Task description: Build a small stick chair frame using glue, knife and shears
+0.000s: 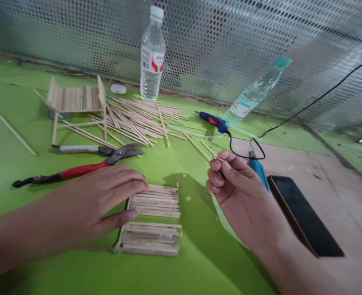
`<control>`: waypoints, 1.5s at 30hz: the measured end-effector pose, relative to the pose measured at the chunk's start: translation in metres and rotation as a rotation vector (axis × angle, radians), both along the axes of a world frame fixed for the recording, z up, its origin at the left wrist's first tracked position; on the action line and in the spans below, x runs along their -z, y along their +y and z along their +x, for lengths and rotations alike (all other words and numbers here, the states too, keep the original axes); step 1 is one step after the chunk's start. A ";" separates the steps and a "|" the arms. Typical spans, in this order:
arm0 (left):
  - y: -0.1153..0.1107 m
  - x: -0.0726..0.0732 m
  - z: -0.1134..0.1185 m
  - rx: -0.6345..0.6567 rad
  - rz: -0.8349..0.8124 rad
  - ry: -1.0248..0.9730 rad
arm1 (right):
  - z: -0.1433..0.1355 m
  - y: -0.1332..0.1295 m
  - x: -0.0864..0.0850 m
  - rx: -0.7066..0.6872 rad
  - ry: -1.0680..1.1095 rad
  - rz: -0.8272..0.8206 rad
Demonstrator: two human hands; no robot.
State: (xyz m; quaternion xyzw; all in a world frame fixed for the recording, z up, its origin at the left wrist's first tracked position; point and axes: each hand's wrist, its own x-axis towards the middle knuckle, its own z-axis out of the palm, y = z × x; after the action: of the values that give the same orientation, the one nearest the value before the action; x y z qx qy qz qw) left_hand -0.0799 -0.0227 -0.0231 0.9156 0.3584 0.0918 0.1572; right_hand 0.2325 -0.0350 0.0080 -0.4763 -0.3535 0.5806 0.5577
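My left hand (107, 200) lies at the left edge of a flat panel of thin wooden sticks (154, 200), fingers apart, its fingertips touching the upper part. A gap runs across the panel between its upper and lower groups of sticks. To the right, my right hand (239, 184) is raised over the green table, thumb and fingers pinched on a thin wooden stick (208, 148) that points up and left. Pruning shears (107, 159) with one red and one white handle lie just beyond my left hand.
Behind are a small stick-built chair (79, 100), a stick pile (137, 121), an upright bottle (151, 61) and a leaning bottle (254, 94). A blue glue gun (213, 121), its black cord, a teal tool (259, 172) and a phone (305, 215) occupy the right side.
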 end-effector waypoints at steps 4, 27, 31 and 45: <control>0.001 0.002 -0.003 0.027 0.056 0.031 | 0.000 -0.001 -0.001 -0.031 -0.021 -0.036; 0.001 -0.004 0.002 0.046 0.141 0.061 | -0.006 -0.006 -0.003 0.048 0.099 -0.100; 0.000 -0.005 0.002 0.040 0.096 0.075 | -0.007 -0.006 -0.003 0.052 0.069 -0.086; -0.001 -0.009 0.002 0.015 -0.005 0.043 | -0.006 -0.005 -0.003 0.079 0.054 -0.069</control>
State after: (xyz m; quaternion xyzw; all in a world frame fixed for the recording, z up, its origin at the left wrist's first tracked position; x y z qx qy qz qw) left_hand -0.0780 -0.0237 -0.0146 0.9197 0.3553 0.0699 0.1522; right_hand 0.2262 -0.0403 0.0111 -0.4929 -0.2994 0.5826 0.5727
